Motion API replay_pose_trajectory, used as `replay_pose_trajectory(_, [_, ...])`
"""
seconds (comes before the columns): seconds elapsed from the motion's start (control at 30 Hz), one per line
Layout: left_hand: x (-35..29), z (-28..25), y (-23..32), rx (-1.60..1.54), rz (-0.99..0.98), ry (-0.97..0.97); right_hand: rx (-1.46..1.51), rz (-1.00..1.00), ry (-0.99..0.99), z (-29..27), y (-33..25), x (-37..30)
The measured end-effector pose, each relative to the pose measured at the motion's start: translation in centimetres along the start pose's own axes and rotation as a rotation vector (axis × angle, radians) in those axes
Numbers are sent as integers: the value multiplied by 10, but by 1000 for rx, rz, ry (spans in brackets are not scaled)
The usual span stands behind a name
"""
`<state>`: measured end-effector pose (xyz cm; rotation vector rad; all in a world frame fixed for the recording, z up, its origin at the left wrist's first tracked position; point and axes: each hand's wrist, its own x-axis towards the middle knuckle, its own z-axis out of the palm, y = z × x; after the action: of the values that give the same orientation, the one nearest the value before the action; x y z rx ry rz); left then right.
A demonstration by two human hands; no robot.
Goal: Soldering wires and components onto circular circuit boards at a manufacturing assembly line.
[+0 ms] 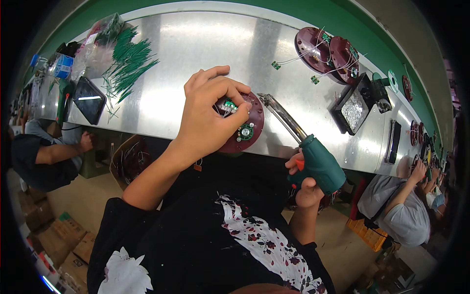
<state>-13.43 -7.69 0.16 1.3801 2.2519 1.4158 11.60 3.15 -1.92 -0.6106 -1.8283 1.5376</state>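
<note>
My left hand (pixel 210 108) bends over a round maroon plastic disc (pixel 257 120) at the near edge of the metal bench. Thumb and forefinger are pinched together above the disc's right part; what lies between them is too small to make out. Under the palm show a small green circuit board (pixel 230 105) with thin wires and a round green part (pixel 246 131) on the disc. My right hand (pixel 307 195) grips a dark green soldering gun (pixel 322 164) with a red trigger. Its long metal barrel slants up leftward, and the tip is close to the disc's upper right rim.
Maroon discs (pixel 311 48) with wired boards lie at the far right. Nearby stand a black tray (pixel 338 115) of small shiny pieces and a spool (pixel 392 81). Green cable ties (pixel 131 59) and a black phone (pixel 89 100) lie left. Co-workers (pixel 399 206) sit on both sides.
</note>
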Motion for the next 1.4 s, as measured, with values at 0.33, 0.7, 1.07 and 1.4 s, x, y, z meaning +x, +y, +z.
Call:
replay_pose_trajectory(0.33, [2, 1, 1, 21, 16, -9, 45, 33, 7, -1, 0, 0])
replay_pose_trajectory(0.7, [2, 3, 2, 23, 1, 6, -84, -22, -47, -7, 5, 2])
replay_pose_trajectory(1.07, [3, 2, 2, 33, 4, 2, -1, -44, 167, 6, 2, 2])
replay_pose_trajectory(1.4, [4, 0, 2, 31, 13, -16, -29, -38, 164, 6, 4, 4])
